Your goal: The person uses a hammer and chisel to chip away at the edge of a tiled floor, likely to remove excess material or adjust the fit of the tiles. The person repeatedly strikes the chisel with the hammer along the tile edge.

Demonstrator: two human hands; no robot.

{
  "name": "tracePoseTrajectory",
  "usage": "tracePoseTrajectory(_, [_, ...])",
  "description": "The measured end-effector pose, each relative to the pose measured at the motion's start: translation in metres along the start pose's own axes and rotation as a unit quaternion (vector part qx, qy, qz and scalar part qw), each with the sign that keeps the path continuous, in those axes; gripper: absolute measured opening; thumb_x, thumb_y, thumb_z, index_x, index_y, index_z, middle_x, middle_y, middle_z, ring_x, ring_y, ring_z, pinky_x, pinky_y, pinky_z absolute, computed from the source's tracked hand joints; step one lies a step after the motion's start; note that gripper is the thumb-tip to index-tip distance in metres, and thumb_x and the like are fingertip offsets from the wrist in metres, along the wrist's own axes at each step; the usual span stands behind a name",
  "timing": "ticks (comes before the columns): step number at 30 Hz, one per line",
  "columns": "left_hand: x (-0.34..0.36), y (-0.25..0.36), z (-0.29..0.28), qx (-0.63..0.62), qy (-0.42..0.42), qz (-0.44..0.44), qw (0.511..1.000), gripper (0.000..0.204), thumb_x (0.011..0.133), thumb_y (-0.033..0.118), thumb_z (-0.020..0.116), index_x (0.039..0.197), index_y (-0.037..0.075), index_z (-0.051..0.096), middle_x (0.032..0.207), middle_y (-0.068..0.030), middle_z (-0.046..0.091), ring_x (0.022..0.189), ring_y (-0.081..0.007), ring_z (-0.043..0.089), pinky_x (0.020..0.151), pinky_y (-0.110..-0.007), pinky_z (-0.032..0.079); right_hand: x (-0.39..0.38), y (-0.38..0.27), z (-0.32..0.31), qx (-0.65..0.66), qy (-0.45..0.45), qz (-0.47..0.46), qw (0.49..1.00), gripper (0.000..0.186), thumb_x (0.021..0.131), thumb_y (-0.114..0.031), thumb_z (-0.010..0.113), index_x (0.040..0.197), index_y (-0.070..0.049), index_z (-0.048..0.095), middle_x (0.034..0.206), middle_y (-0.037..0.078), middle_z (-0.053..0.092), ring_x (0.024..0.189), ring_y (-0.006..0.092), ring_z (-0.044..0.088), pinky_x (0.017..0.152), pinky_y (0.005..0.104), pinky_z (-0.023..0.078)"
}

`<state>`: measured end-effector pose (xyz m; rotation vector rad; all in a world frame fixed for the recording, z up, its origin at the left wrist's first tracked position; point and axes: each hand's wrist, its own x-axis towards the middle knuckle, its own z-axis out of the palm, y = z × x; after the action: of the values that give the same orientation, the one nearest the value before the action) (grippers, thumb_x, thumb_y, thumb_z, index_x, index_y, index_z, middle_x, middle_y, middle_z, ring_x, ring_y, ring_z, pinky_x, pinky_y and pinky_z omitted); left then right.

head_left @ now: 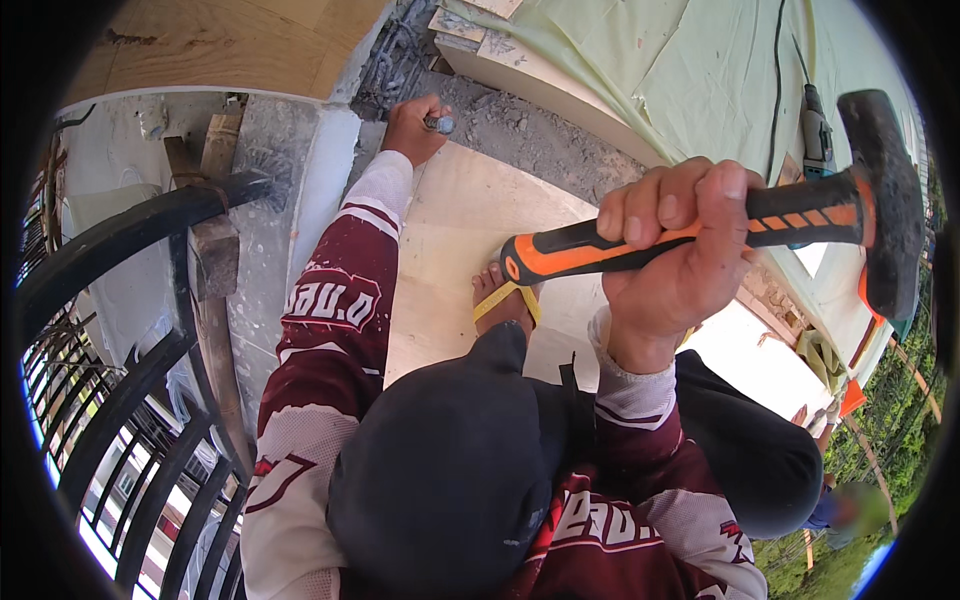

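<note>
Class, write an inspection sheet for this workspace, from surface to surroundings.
Surface: pale flat board beside loose grey rubble
Job's things: black-and-orange hammer; round grey metal rod, mostly hidden
Clutter: grey power tool lying on pale green sheeting
Hands: right hand grips the hammer; left hand closed around the rod
Cables: thin black cable along the sheeting
Surroundings: curved black railing at left; green foliage and another person at right

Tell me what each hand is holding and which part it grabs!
The right hand holds a hammer around the middle of its handle. The left hand holds a metal rod close to its round end; the rest is hidden.
</note>
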<state>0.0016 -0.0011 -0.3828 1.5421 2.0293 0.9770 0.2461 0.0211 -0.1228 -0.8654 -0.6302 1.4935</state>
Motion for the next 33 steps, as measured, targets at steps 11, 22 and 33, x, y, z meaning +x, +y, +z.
tracePoseTrajectory(11, [-0.001,0.006,-0.017,-0.027,0.027,0.013,0.999,0.039,0.084,0.016,0.074,0.066,0.002,0.042,0.055,-0.0114,0.044,0.05,-0.0263,0.037,0.05,-0.039,0.039,-0.045,0.108,-0.054,-0.216,-0.073,0.319,0.92,0.02,0.093,-0.016,0.061,0.08,-0.004,0.051,0.055,0.003,0.052,0.043,0.01,0.051,0.042,0.0279,0.04])
tracePoseTrajectory(22, [-0.003,-0.004,-0.005,-0.034,0.017,0.013,0.999,0.043,0.083,0.014,0.078,0.067,0.004,0.039,0.057,-0.0068,0.036,0.057,-0.0158,0.032,0.051,-0.032,0.035,-0.046,0.131,-0.033,-0.473,-0.181,0.292,0.812,0.022,0.09,-0.014,0.061,0.076,0.0,0.052,0.061,0.004,0.055,0.065,0.0143,0.061,0.06,0.0362,0.046])
tracePoseTrajectory(33, [0.001,0.05,-0.01,-0.052,0.067,0.059,0.995,0.04,0.087,0.011,0.068,0.06,0.005,0.039,0.05,-0.0062,0.036,0.044,-0.0192,0.033,0.045,-0.035,0.032,0.005,0.073,-0.055,-0.265,0.009,0.3,0.916,0.02,0.092,-0.013,0.063,0.079,-0.005,0.049,0.057,0.001,0.049,0.041,0.0102,0.047,0.038,0.0285,0.042])
